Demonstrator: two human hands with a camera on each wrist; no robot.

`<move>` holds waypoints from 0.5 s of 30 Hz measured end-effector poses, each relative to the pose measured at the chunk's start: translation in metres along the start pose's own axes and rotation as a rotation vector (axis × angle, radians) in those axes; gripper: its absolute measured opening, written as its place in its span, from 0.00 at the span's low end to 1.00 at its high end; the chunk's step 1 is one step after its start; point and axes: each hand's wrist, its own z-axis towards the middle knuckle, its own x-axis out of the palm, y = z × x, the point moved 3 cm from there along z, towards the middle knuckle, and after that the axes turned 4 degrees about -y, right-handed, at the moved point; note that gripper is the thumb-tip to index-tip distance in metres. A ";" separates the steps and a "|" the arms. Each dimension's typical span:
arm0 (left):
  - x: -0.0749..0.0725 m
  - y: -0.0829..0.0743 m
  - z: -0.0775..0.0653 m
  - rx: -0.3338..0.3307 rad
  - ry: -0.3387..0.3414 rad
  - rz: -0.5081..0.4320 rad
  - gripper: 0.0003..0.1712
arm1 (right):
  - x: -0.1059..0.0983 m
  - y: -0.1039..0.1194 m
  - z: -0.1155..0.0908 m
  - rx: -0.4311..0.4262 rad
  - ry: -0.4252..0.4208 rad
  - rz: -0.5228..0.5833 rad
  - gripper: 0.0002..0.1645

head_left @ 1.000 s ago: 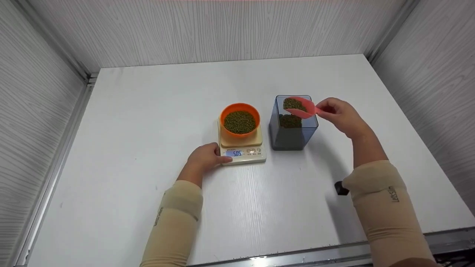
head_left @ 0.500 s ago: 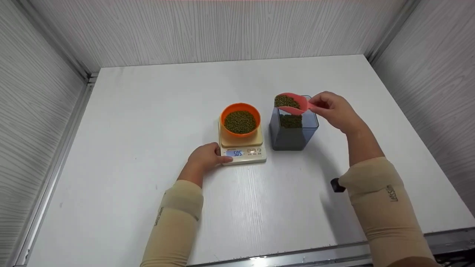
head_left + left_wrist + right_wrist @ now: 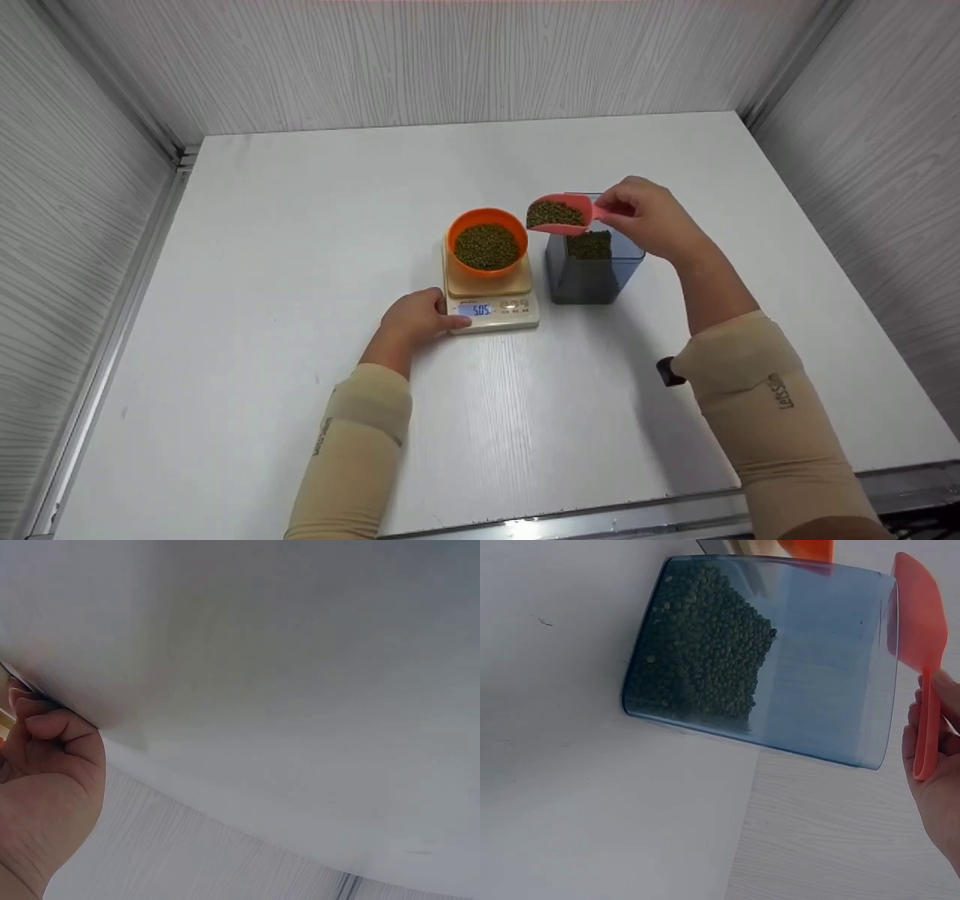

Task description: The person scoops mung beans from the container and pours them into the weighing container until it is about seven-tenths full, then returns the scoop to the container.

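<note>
My right hand (image 3: 649,217) pinches the handle of a red scoop (image 3: 574,229), heaped with small green beans that look like mung beans. The scoop is above the left rim of a clear bluish container (image 3: 626,262), level and close to the orange bowl. That bowl (image 3: 487,274), also holding green beans, sits on a cream kitchen scale (image 3: 495,321) whose display reads 505. My left hand (image 3: 415,319) grips the scale's front left corner, thumb on top. In the right wrist view, beans (image 3: 705,645) fill the container's lower part.
A white table (image 3: 285,225) lies under everything, with grey wood-grain panels (image 3: 480,60) at the back and sides. A metal rail (image 3: 525,528) runs along its front edge. The container stands just right of the scale.
My right hand has carried the loaded scoop left, from over the container toward the orange bowl. The left hand and the scale have stayed put, and the reading is the same.
</note>
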 end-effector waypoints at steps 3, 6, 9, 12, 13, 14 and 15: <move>0.000 0.000 0.000 0.000 0.001 -0.006 0.26 | 0.001 0.008 0.002 -0.026 0.002 -0.045 0.11; 0.000 0.000 0.000 -0.001 0.007 -0.008 0.26 | 0.002 0.015 0.003 -0.047 0.009 -0.091 0.11; 0.001 0.001 0.001 0.000 0.006 -0.001 0.26 | 0.003 0.020 0.005 -0.069 0.017 -0.119 0.11; 0.002 0.002 0.002 0.000 -0.003 0.007 0.26 | 0.004 0.021 0.005 -0.088 0.021 -0.128 0.11; 0.002 0.002 0.002 0.000 -0.007 0.009 0.26 | 0.004 0.022 0.006 -0.093 0.021 -0.130 0.11; 0.002 0.003 0.003 0.000 -0.011 0.010 0.26 | 0.004 0.022 0.006 -0.098 0.021 -0.131 0.11; 0.002 0.003 0.002 0.001 -0.015 0.009 0.26 | 0.004 0.022 0.006 -0.104 0.021 -0.134 0.11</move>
